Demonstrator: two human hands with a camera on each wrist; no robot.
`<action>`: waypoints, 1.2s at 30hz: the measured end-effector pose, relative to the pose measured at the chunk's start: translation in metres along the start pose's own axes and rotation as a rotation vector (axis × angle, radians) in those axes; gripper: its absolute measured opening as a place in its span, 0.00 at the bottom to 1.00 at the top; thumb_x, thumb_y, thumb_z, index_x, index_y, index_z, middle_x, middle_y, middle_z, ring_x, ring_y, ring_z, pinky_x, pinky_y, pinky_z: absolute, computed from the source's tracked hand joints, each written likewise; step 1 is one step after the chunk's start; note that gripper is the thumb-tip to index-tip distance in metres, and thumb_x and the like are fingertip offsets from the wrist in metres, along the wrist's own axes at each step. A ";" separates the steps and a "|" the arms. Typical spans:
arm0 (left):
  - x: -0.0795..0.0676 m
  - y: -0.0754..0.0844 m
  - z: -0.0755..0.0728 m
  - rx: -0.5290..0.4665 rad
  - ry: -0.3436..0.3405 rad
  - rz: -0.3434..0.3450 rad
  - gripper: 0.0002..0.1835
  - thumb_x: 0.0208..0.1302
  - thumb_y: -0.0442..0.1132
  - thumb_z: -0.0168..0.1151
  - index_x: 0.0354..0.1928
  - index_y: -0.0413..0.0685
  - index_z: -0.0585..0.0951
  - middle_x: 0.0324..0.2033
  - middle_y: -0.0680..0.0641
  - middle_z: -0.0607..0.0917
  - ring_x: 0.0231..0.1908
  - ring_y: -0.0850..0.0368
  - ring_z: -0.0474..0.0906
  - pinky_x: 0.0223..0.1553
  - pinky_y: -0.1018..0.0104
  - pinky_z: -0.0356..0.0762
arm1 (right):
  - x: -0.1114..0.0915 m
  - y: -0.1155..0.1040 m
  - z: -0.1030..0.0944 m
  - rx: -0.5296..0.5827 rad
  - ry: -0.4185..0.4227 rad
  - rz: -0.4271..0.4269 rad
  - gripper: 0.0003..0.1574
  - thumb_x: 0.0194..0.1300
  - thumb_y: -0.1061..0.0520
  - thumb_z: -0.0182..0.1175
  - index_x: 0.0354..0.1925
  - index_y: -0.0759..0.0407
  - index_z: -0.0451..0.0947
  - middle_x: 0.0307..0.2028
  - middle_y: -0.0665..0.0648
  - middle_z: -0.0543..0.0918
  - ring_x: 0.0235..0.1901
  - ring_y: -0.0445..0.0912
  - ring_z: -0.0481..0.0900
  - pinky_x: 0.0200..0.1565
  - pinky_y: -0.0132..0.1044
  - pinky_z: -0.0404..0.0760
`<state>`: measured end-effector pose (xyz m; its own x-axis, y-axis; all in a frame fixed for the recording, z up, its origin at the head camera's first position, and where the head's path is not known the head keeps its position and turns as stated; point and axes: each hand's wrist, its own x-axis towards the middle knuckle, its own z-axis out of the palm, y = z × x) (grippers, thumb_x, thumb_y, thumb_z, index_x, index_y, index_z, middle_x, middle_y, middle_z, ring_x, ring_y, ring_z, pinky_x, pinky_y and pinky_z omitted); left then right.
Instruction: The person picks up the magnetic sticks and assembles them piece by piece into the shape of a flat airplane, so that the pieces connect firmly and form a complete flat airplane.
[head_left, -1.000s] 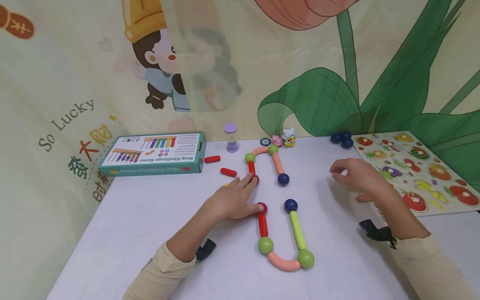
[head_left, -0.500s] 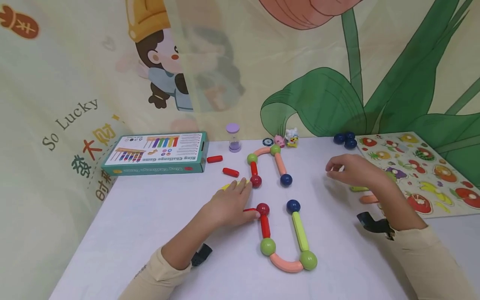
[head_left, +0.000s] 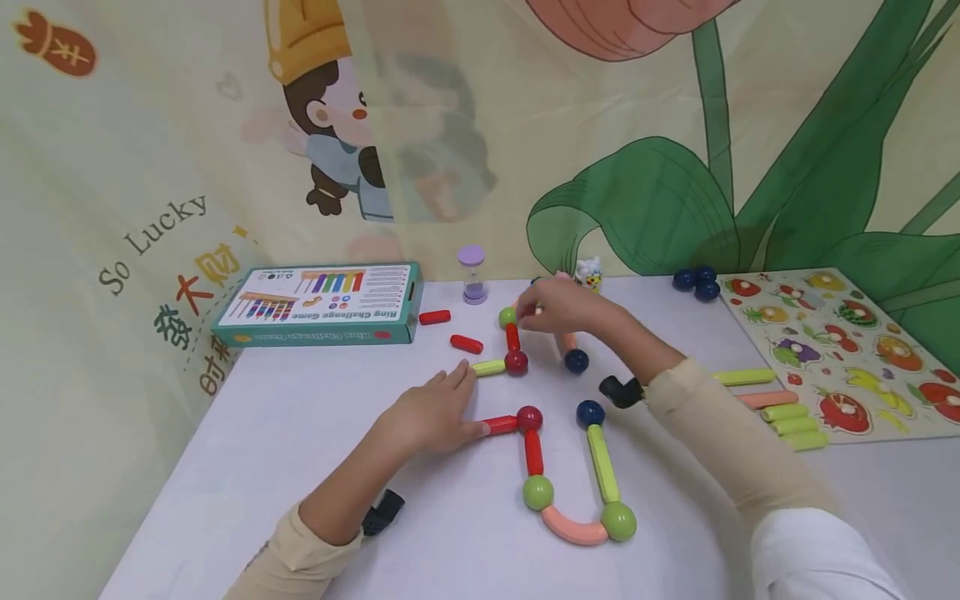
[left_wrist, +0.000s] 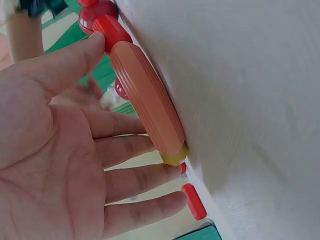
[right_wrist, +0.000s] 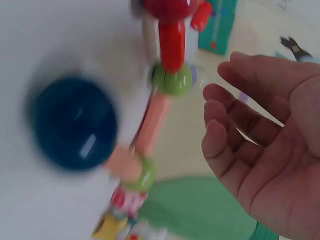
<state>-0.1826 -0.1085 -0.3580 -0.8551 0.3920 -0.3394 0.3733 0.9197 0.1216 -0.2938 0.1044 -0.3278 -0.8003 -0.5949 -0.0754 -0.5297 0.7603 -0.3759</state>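
My left hand (head_left: 435, 412) lies with straight fingers at the left of two shapes made of balls and rods. Its fingertips touch a yellow-green rod (head_left: 490, 367) joined to a red ball (head_left: 516, 362); the thumb is at a red rod (head_left: 501, 426) on another red ball (head_left: 529, 418). Beside its fingers, in the left wrist view, a curved salmon rod (left_wrist: 147, 100) bridges these two rods; the hand hides it from the head view. My right hand (head_left: 566, 306), loosely curled and holding nothing, hovers over the upper shape near a green ball (head_left: 508, 317), covering part of it.
The lower shape has a curved salmon rod (head_left: 574, 527) and a navy ball (head_left: 590, 413). Loose red rods (head_left: 467, 343), a game box (head_left: 318, 304) and an hourglass (head_left: 473, 275) stand behind. At right are several rods (head_left: 793, 412), navy balls (head_left: 705, 283) and a fruit board (head_left: 847, 350).
My right hand has swung left from beside the fruit board to over the upper shape, uncovering loose rods. My left hand has slid slightly left, exposing the yellow-green and red rods.
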 end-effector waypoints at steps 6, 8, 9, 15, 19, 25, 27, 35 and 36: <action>0.001 0.000 0.000 0.000 -0.001 0.026 0.48 0.51 0.61 0.60 0.69 0.47 0.54 0.67 0.46 0.55 0.64 0.45 0.53 0.53 0.47 0.66 | 0.053 -0.037 0.024 -0.110 -0.096 -0.016 0.09 0.56 0.52 0.62 0.35 0.53 0.81 0.27 0.48 0.78 0.29 0.43 0.73 0.30 0.30 0.74; 0.001 0.000 0.000 0.002 -0.003 0.031 0.48 0.51 0.62 0.60 0.69 0.47 0.53 0.67 0.46 0.55 0.64 0.44 0.52 0.53 0.47 0.65 | 0.060 -0.047 0.033 -0.171 -0.122 -0.013 0.10 0.56 0.52 0.62 0.37 0.53 0.81 0.29 0.48 0.78 0.30 0.42 0.73 0.32 0.30 0.74; 0.001 0.001 -0.001 0.001 -0.004 0.032 0.48 0.52 0.62 0.59 0.69 0.47 0.53 0.67 0.46 0.54 0.64 0.44 0.52 0.53 0.46 0.65 | 0.061 -0.051 0.037 -0.204 -0.133 -0.012 0.11 0.56 0.52 0.63 0.39 0.52 0.80 0.30 0.48 0.78 0.30 0.42 0.73 0.33 0.29 0.74; 0.000 0.000 -0.002 0.013 0.003 0.026 0.48 0.51 0.62 0.59 0.69 0.47 0.54 0.67 0.46 0.54 0.64 0.44 0.53 0.53 0.46 0.65 | 0.037 -0.055 0.030 -0.152 -0.077 -0.063 0.15 0.56 0.56 0.63 0.45 0.53 0.79 0.33 0.48 0.79 0.32 0.41 0.74 0.35 0.31 0.75; 0.001 0.000 -0.001 -0.002 -0.006 0.007 0.48 0.50 0.62 0.60 0.68 0.47 0.55 0.67 0.46 0.56 0.64 0.44 0.53 0.53 0.46 0.65 | -0.003 -0.033 0.020 -0.023 -0.041 -0.097 0.12 0.55 0.58 0.64 0.40 0.51 0.81 0.30 0.45 0.80 0.30 0.41 0.74 0.34 0.31 0.75; 0.001 -0.001 0.000 0.004 -0.008 -0.008 0.48 0.51 0.62 0.60 0.69 0.47 0.54 0.67 0.46 0.56 0.64 0.44 0.53 0.53 0.47 0.65 | -0.044 0.003 0.026 -0.020 -0.044 -0.018 0.12 0.53 0.59 0.65 0.38 0.48 0.83 0.30 0.43 0.81 0.31 0.40 0.74 0.34 0.31 0.75; 0.000 -0.002 0.000 0.011 -0.004 -0.012 0.48 0.51 0.62 0.60 0.69 0.48 0.54 0.67 0.46 0.56 0.64 0.45 0.52 0.53 0.47 0.65 | -0.047 0.008 0.027 -0.042 -0.023 0.002 0.11 0.53 0.60 0.66 0.38 0.49 0.83 0.30 0.45 0.81 0.30 0.41 0.75 0.34 0.33 0.76; 0.000 -0.002 0.000 -0.009 0.003 -0.003 0.48 0.50 0.62 0.61 0.68 0.47 0.55 0.66 0.46 0.57 0.64 0.44 0.53 0.53 0.47 0.66 | -0.037 0.004 0.031 -0.125 -0.013 -0.013 0.09 0.53 0.59 0.65 0.36 0.52 0.82 0.28 0.46 0.80 0.29 0.41 0.74 0.35 0.34 0.76; 0.000 -0.001 0.000 -0.010 0.004 -0.002 0.48 0.50 0.61 0.61 0.68 0.47 0.55 0.66 0.46 0.57 0.64 0.44 0.53 0.52 0.47 0.66 | -0.035 0.002 0.030 -0.127 -0.013 -0.014 0.09 0.53 0.59 0.65 0.36 0.53 0.82 0.28 0.46 0.80 0.28 0.41 0.74 0.34 0.34 0.76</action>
<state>-0.1830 -0.1095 -0.3580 -0.8574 0.3902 -0.3355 0.3681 0.9206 0.1301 -0.2578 0.1188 -0.3537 -0.7891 -0.6086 -0.0828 -0.5730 0.7780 -0.2575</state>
